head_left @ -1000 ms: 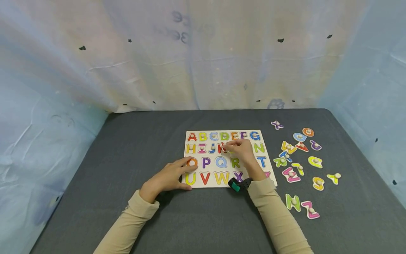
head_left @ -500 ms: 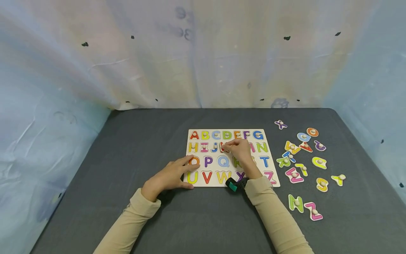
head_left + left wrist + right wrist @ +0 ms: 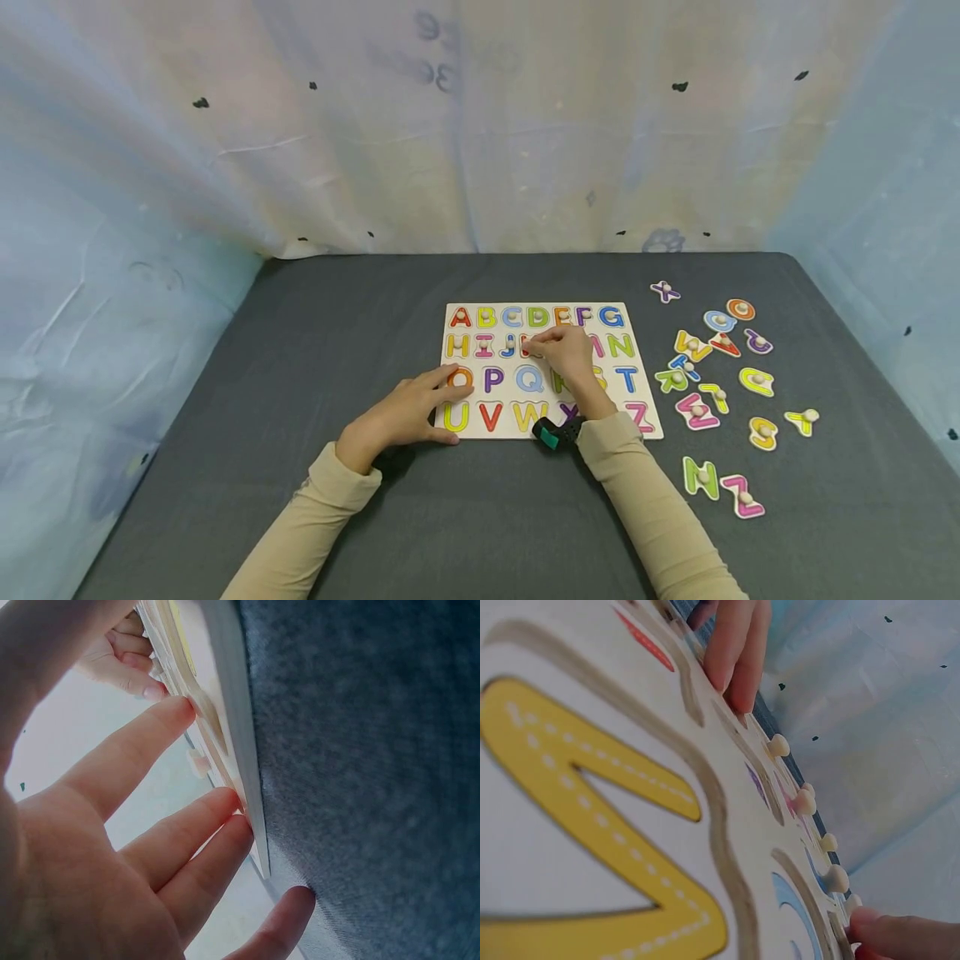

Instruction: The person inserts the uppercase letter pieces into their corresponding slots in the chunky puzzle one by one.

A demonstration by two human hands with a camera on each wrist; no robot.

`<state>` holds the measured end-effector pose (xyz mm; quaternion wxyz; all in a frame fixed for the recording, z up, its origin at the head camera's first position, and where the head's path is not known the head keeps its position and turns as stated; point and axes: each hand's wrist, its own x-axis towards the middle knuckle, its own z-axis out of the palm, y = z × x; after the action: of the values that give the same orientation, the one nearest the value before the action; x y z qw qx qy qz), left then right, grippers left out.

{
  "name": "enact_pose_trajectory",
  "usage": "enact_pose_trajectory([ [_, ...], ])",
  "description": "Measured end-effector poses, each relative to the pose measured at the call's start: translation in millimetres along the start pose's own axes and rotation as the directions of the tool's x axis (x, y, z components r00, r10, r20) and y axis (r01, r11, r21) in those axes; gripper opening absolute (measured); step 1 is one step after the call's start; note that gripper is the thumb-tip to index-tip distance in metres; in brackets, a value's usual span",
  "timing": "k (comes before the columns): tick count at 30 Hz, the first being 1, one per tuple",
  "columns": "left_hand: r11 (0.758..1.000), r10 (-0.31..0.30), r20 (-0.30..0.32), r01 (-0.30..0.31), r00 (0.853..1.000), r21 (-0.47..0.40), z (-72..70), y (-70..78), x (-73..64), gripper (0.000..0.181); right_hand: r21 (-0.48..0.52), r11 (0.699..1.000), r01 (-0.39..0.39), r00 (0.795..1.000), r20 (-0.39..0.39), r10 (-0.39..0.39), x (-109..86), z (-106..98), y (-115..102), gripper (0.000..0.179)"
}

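Note:
A white wooden alphabet puzzle board (image 3: 495,433) lies on the dark grey table. My left hand (image 3: 405,408) rests at its lower left corner, fingers spread and fairly straight, the fingertips (image 3: 180,709) touching the board's edge area. Over the second row, my right hand (image 3: 566,354) pinches the red letter K piece (image 3: 525,346) at its slot; the fingers cover most of the piece. Knobbed letters A to F fill the top row, while G shows no knob. To the left of the K, the H, I and J pieces (image 3: 509,345) sit in their slots. The lower rows show printed letters without knobs.
Several loose knobbed letters lie right of the board, among them a purple X (image 3: 665,291), an orange O (image 3: 740,309), a yellow U (image 3: 756,382), a green N (image 3: 701,477) and a pink Z (image 3: 742,497). Pale curtains stand behind and at both sides.
My right fingers have settled lower over the K slot, and the red piece shows less between them. The left hand keeps its place on the board. The head view has shifted slightly.

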<state>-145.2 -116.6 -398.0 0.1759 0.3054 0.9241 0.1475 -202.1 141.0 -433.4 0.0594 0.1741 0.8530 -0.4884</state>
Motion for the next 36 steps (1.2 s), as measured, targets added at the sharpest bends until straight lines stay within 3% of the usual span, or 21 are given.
enact_pose_trajectory([
  [13,1.0,0.014,-0.005,-0.014,1.0,0.016,2.0,0.3,0.7,0.073,-0.002,1.0,0.016,0.998,0.064,-0.016,-2.5,-15,1,0.027],
  [17,1.0,0.009,-0.01,-0.009,1.0,0.015,1.8,-0.3,-0.2,0.073,-0.012,0.999,0.032,0.996,0.08,-0.031,-2.8,-27,1,0.027],
  [22,1.0,0.009,-0.013,-0.009,1.0,0.007,1.6,0.5,-0.6,0.072,0.024,0.993,0.114,0.989,0.096,-0.115,-1.7,-42,-1,0.029],
  [26,1.0,0.004,-0.008,-0.004,1.0,-0.001,3.2,0.2,-2.1,0.073,0.025,0.992,0.123,0.987,0.105,-0.125,-2.8,-55,-3,0.032],
  [36,1.0,0.008,-0.012,-0.008,1.0,0.009,1.1,-0.2,-0.9,0.073,-0.077,0.98,0.183,0.975,0.145,-0.171,-12.9,-95,-8,0.035],
])
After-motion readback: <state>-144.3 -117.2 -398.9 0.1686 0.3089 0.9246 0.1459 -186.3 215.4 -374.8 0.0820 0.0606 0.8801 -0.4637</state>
